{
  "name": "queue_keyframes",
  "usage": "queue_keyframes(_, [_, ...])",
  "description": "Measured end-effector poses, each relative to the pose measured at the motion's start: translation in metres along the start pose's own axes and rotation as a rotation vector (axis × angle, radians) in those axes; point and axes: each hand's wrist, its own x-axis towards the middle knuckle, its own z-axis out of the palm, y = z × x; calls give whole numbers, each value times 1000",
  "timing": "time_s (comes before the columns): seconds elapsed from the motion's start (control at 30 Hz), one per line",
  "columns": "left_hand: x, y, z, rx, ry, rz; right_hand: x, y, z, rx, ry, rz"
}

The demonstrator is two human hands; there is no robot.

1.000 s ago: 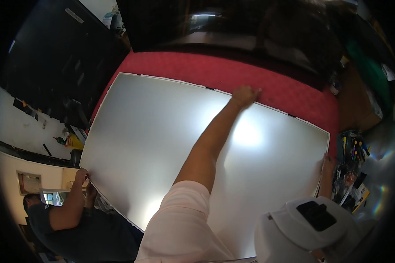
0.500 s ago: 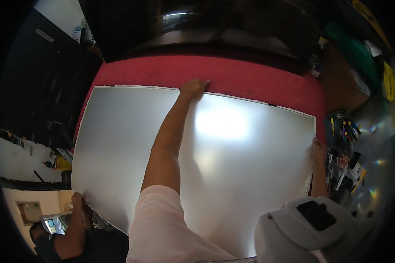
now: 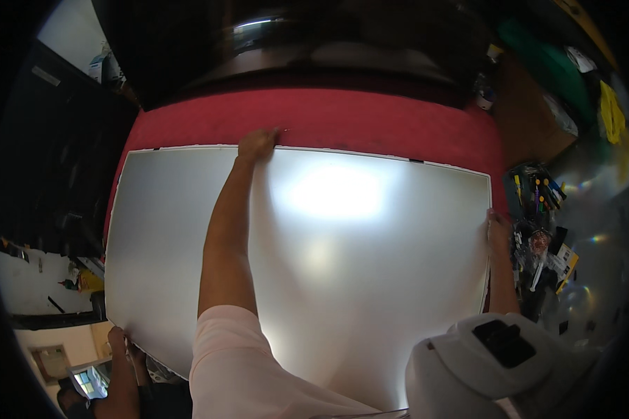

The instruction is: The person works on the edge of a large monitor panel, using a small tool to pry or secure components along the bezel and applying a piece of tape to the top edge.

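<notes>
A large, thin white panel (image 3: 168, 237) with a bright glossy reflection lies over a red padded surface (image 3: 356, 112). My left hand (image 3: 257, 143), at the end of an arm reaching across the panel, grips its far edge with curled fingers. My right hand (image 3: 497, 227) holds the panel's right edge, its fingers partly hidden there. At the lower left, another person's hand (image 3: 117, 335) is at the panel's near left corner.
Large black screens stand at the top (image 3: 293, 56) and left (image 3: 63, 160). Bagged tools (image 3: 538, 195), a cardboard piece (image 3: 531, 119) and a yellow item (image 3: 611, 112) are at the right. A white object with a black insert (image 3: 482, 363) fills the lower right.
The view has turned, so the panel sits more level and farther left in the picture. My hands remain on the same edges; the other person sits lower in view.
</notes>
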Motion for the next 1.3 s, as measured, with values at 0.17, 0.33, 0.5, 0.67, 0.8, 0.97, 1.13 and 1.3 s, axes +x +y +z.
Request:
queue_keyframes(0.17, [2,58,19,-51,24,286,7,13,5,14,-74,66])
queue_keyframes(0.33, [-32,184,22,-287,-224,426,-6,-6,6,55,-30,21])
queue_keyframes(0.5, [-53,228,28,-224,-226,224,0,10,0,80,-30,8])
queue_keyframes(0.67, [-42,214,36,-239,-247,227,-9,-11,9,43,-95,78])
queue_keyframes(0.8, [-38,239,30,-306,-350,289,-9,-8,5,14,-8,14])
queue_keyframes(0.97, [-22,259,54,-451,-538,439,-7,-8,5,-34,4,30])
queue_keyframes(1.13, [-17,262,63,-526,-572,421,-8,-9,8,-65,6,-1])
queue_keyframes(1.3, [-12,271,52,-448,-620,498,-6,-7,7,-51,17,23])
